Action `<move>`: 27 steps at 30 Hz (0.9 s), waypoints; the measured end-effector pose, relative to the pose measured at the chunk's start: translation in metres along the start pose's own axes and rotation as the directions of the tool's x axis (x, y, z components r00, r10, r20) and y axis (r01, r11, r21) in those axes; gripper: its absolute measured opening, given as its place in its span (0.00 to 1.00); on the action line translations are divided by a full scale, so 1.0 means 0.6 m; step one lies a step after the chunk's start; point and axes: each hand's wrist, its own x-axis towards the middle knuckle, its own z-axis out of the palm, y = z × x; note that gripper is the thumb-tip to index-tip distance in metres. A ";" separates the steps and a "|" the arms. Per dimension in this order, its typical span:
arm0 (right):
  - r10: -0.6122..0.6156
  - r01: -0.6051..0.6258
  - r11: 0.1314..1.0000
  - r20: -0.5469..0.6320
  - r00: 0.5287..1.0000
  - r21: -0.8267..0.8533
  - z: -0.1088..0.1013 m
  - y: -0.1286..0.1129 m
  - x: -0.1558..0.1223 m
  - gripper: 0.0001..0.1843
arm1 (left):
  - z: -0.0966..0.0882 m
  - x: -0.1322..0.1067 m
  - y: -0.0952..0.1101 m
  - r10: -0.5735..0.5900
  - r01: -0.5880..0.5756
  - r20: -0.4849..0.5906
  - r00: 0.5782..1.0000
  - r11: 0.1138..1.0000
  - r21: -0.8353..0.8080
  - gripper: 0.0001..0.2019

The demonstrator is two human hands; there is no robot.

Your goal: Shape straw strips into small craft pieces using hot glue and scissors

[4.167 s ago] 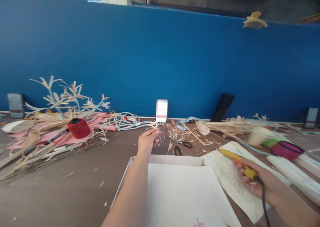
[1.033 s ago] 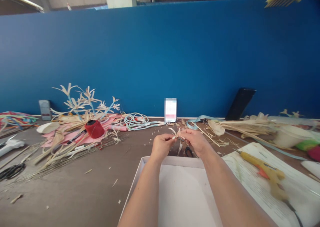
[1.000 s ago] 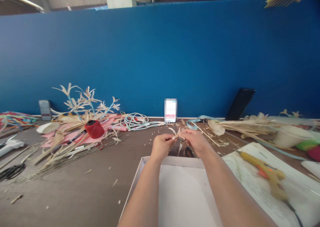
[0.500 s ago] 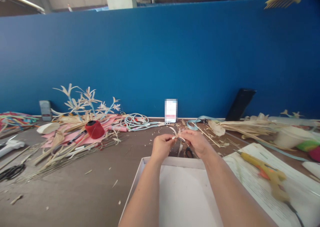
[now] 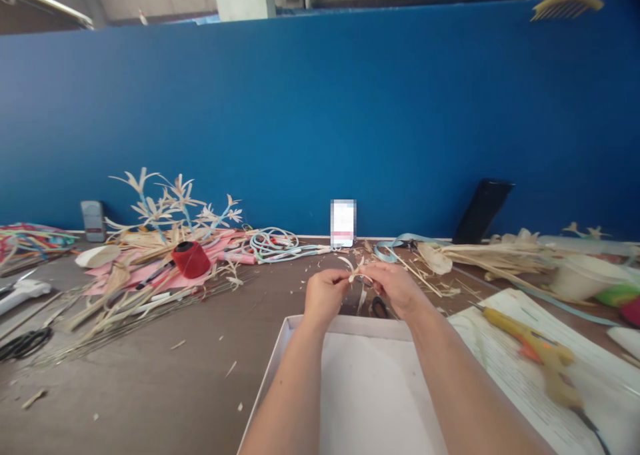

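Note:
Both my hands meet above the far edge of a white box lid (image 5: 350, 324). Between their fingertips is a small pale straw flower (image 5: 359, 278) with curved, petal-like strips. My left hand (image 5: 321, 301) pinches it from the left, thumb and fingers together. From the other side my right hand (image 5: 395, 287) grips it, its fingers closed. Just below the right fingers, a black loop like a scissors handle (image 5: 379, 307) shows on the brown table (image 5: 195, 388); the rest of it is hidden.
Left: straw flowers on blue stems (image 5: 185, 208), a red thread spool (image 5: 191, 260), black-handled scissors (image 5: 27, 343). A lit phone (image 5: 343, 224) leans on the blue partition (image 5: 300, 108). Right: a yellow glue gun (image 5: 533, 338) on printed paper (image 5: 505, 375), dried strips (image 5: 490, 253), a pale bowl (image 5: 580, 276).
The view has shifted very slightly. My fingers have moved a little around the straw flower, and more of its curved strip shows between them. Both hands keep their hold.

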 end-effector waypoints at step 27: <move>-0.064 0.104 0.965 -0.170 0.983 0.241 -0.005 -0.001 0.012 0.22 | 0.005 0.000 0.001 0.158 -0.172 -0.141 0.977 0.981 -0.090 0.07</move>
